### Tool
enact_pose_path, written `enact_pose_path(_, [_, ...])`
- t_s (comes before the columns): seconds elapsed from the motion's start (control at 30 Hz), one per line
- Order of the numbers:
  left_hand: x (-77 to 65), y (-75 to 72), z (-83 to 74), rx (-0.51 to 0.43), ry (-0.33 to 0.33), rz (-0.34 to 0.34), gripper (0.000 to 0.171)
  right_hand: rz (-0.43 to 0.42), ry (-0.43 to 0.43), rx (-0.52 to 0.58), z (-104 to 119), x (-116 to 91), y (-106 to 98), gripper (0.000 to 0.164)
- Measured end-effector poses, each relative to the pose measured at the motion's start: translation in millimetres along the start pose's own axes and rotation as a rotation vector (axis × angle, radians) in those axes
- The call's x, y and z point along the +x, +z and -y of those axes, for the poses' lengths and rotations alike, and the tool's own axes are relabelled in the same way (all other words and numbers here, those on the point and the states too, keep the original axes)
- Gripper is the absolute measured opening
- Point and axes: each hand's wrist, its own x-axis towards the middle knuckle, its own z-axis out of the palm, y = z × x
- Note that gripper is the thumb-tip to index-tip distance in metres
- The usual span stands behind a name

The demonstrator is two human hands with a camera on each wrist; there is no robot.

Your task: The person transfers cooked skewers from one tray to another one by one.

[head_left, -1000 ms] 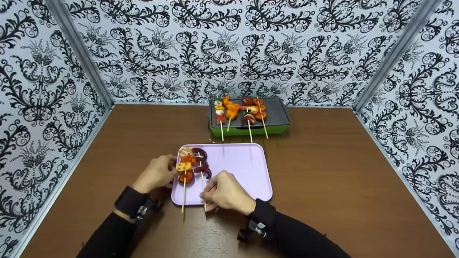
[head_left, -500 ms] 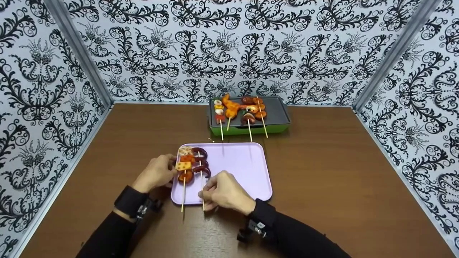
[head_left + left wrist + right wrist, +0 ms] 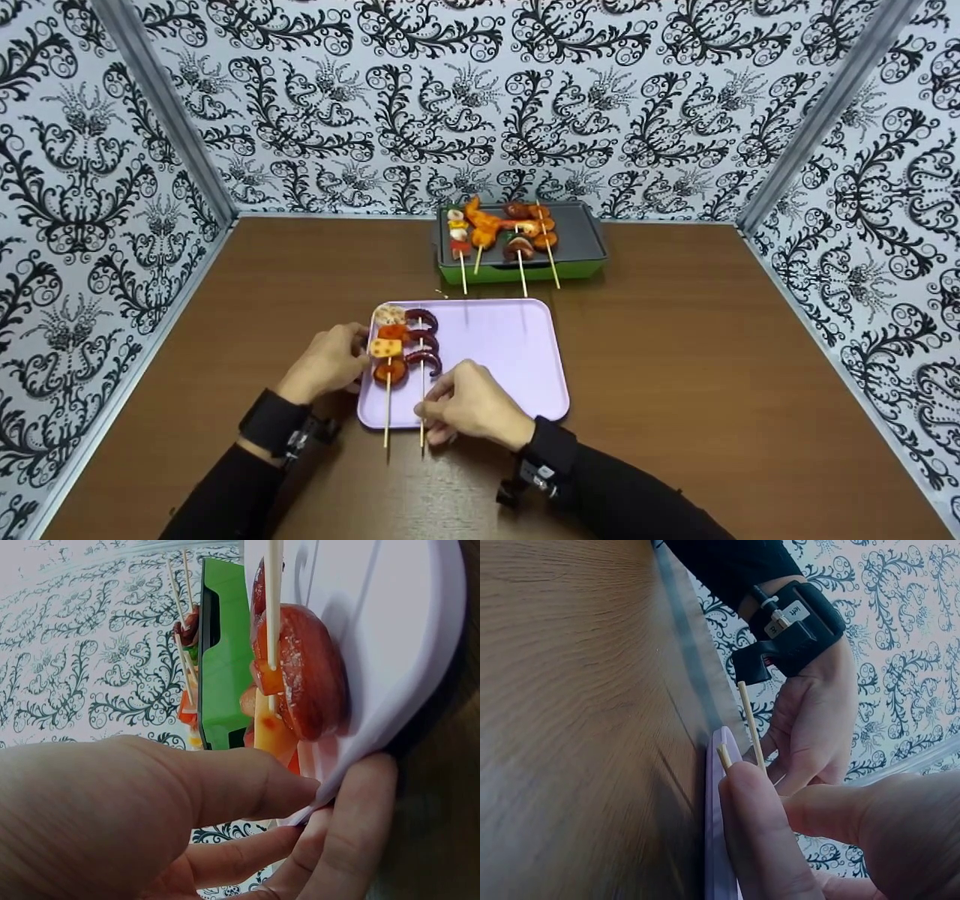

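On the left part of a lilac tray [image 3: 499, 360] two skewers lie side by side, their sticks jutting past the near rim. One is a mixed skewer [image 3: 388, 348] with a yellow spotted piece and a round brown slice. The other, a skewer of dark red tentacle pieces [image 3: 423, 341], lies just right of it. My right hand [image 3: 472, 401] pinches this tentacle skewer's stick near its lower end. With thumb above and fingers beneath, my left hand [image 3: 247, 817] grips the tray's left rim beside the mixed skewer; some of its fingertips are hidden in the head view.
Behind the tray stands a green grill [image 3: 525, 271] with a dark top plate, bearing several more skewers whose sticks point toward the tray. Patterned walls [image 3: 480, 112] enclose the brown wooden table [image 3: 675, 360] at the back and sides.
The tentacle skewer has straightened, its food end slightly right and its stick end slightly left and nearer. The mixed skewer has shifted a little right. Both hands stay almost in place.
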Motion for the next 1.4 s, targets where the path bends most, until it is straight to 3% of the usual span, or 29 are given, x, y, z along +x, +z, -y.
enact_pose_path(0.37, [0.0, -0.7, 0.2, -0.022, -0.007, 0.004, 0.05, -0.014, -0.028, -0.073, 4.2, 0.4, -6.7, 0.009])
enact_pose_path(0.57, [0.3, -0.5, 0.9, -0.028, -0.002, 0.01, 0.05, -0.053, -0.095, -0.161, 8.1, 0.1, -15.6, 0.01])
enact_pose_path(0.87, [0.4, -1.6, 0.4, 0.113, 0.047, -0.04, 0.045, -0.113, -0.182, -0.326, 14.9, 1.1, -30.2, 0.011])
enact_pose_path(1.0, [0.2, -1.2, 1.4, 0.102, 0.046, -0.042, 0.045, -0.176, -0.242, -0.442, 17.7, 2.1, -36.8, 0.015])
enact_pose_path(1.4, [-1.7, 0.8, 0.1, -0.039, 0.007, -0.009, 0.046, -0.283, -0.336, -0.503, 26.0, 1.5, -56.1, 0.028])
